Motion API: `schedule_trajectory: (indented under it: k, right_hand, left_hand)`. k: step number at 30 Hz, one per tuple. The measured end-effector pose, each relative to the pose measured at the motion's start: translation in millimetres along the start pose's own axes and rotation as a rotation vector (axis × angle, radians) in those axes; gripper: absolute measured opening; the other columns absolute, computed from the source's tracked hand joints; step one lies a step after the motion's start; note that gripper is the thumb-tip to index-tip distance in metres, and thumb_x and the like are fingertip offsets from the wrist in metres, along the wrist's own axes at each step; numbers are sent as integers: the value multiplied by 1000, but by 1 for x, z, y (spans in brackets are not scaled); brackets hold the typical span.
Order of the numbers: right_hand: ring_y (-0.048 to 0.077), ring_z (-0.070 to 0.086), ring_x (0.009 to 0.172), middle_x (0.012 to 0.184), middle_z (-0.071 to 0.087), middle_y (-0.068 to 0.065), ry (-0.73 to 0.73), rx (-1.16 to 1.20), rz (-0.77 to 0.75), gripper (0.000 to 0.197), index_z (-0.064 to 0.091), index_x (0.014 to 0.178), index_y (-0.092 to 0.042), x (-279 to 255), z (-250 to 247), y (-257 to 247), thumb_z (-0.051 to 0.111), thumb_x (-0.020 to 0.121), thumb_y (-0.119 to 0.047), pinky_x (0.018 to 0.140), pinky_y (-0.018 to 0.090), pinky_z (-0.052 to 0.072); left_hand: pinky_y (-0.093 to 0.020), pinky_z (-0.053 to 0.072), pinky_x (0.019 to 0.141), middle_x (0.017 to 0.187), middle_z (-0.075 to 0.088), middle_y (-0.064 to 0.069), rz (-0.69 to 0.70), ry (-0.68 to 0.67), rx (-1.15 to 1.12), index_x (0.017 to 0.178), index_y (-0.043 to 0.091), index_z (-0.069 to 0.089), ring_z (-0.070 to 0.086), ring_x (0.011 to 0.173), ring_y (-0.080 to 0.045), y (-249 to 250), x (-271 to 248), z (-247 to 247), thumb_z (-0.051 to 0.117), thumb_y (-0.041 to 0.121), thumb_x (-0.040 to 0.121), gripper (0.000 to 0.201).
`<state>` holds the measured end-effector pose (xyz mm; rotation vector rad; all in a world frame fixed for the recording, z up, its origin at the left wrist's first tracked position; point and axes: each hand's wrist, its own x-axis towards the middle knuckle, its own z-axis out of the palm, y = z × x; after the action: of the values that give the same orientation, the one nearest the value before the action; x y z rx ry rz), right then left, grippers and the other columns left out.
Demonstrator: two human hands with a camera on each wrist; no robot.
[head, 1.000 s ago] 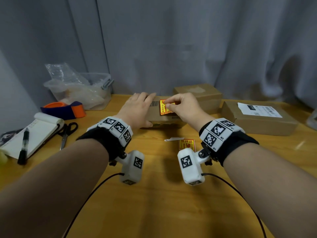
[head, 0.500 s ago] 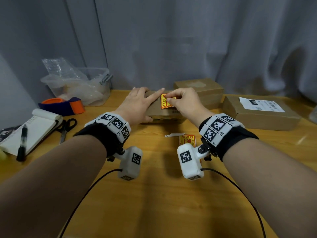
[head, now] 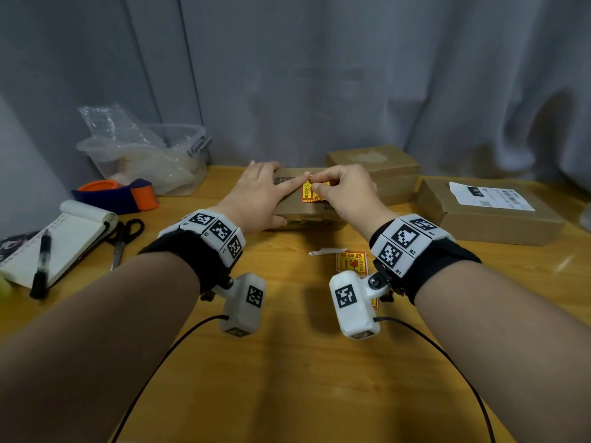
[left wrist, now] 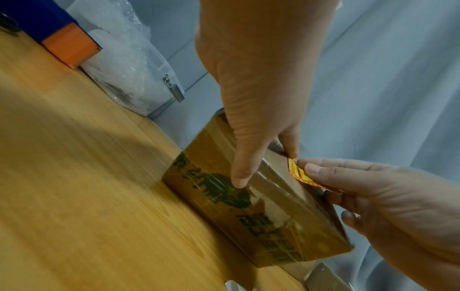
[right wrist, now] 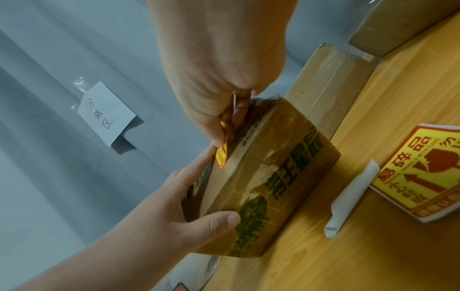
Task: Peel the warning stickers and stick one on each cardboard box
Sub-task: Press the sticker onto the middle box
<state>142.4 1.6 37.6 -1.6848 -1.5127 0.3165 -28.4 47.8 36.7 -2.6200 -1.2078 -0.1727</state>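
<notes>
**A:** Why do we have the left hand (head: 259,196) spread flat on the brown, tape-wrapped cardboard box (head: 297,210) in front of us?

**B:** To keep it from sliding, we judge. The thumb braces the near side with the green print, the fingers lie straight over the top, and the forefinger reaches to the edge of the yellow-and-red warning sticker (head: 309,190), most likely to pin that edge down.

**A:** And the right hand (head: 347,195)?

**B:** It pinches the sticker's other edge between thumb and forefinger. In the right wrist view the sticker (right wrist: 222,155) stands nearly on edge above the box top, so it is not pressed flat yet. Holding one side up lets us roll it down without creases.

**A:** What differs from half a second ago?

**B:** Little. Our left forefinger has slid closer, now touching the sticker; the right hand keeps its pinch and sits a shade lower. The box has stayed put.

**A:** The rest?

**B:** The remaining yellow warning stickers (head: 351,262) lie on the wooden table (head: 287,378) near our right wrist, beside a white strip of peeled backing (head: 327,251). Two more brown boxes, one plain (head: 374,164) and one with a white shipping label (head: 489,212), wait to the right with no warning sticker that we can see.
</notes>
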Motion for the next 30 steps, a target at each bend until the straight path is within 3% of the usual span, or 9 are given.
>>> schedule_trajectory:
  k: [3,6,8,10,12,16,21,30]
  right_hand:
    - [17,57,105,82,53,-18,-6,-1,-5,14,72,98,-31,1,0,2,65,86,-31,101,49,39]
    - [18,59,99,76,52,-21,-22,29,14,11,72,94,-30,4,4,3,67,84,-29,98,49,43]
    - [20,62,94,75,54,-19,-18,67,21,8,71,89,-31,7,6,3,69,83,-26,95,51,45]
    - [19,60,90,74,52,-20,-15,71,15,8,71,88,-30,8,6,3,69,82,-25,93,51,46]
    - [16,55,85,72,50,-20,-16,62,1,8,72,90,-28,10,5,4,69,83,-25,93,52,46]
    - [16,54,84,74,46,-16,-34,30,-15,18,67,102,-26,10,2,5,68,84,-26,91,51,47]
    - [19,59,92,78,49,-12,-24,20,-7,44,50,122,-23,10,-1,6,69,82,-28,91,46,50]
    - [20,61,93,98,60,1,14,-67,-9,42,47,122,-20,12,-3,0,66,85,-29,82,38,52]
  left_hand:
    - [-48,4,116,146,21,-20,-5,-7,-25,148,38,7,19,136,-36,1,-1,-1,61,50,81,87]
    - [-46,1,116,143,30,-17,-75,63,-231,144,37,26,22,136,-33,5,1,-3,41,57,89,60]
    - [-45,2,116,134,40,-14,-146,142,-374,134,32,45,29,132,-32,10,6,-2,35,50,94,45]
    - [-46,4,116,124,46,-12,-226,205,-425,119,23,51,35,126,-32,16,12,2,37,46,95,37]
    - [-45,7,115,120,47,-9,-295,255,-402,114,17,47,37,123,-31,22,18,9,41,48,92,38]
    - [-45,18,109,127,45,-8,-339,270,-313,130,20,40,37,123,-31,23,24,13,40,54,90,53]
    - [-46,22,103,121,48,-9,-371,316,-223,124,19,49,41,116,-30,28,25,16,33,53,94,48]
    - [-48,25,100,117,50,-9,-399,316,-189,114,16,51,42,113,-30,30,28,15,30,51,95,45]
